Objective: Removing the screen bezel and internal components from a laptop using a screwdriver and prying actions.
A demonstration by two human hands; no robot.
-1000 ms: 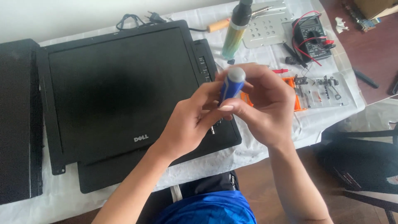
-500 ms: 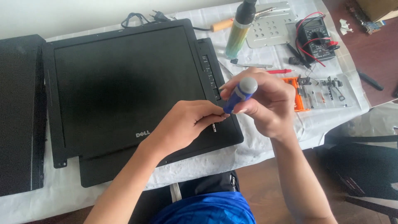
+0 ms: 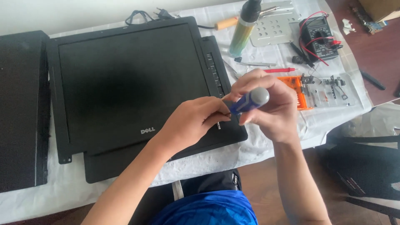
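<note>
Lowered since before, smooth blue screwdriver (image 3: pixel 249 101) meets matte black panel (image 3: pixel 125 83).

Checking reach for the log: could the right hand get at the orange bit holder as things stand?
Probably yes: the orange bit holder lies just beyond the right hand, nothing between, though that hand grips a blue screwdriver.

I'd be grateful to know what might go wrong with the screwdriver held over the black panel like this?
1. The screwdriver is tilted, its tip steadied by the left hand; a slip could jab those fingers or scratch the black panel.
2. The right hand works near the panel's front corner, close to the table edge; a loosened screw could roll off.
3. The panel lies loosely on another part, so pressure might shift it.
</note>
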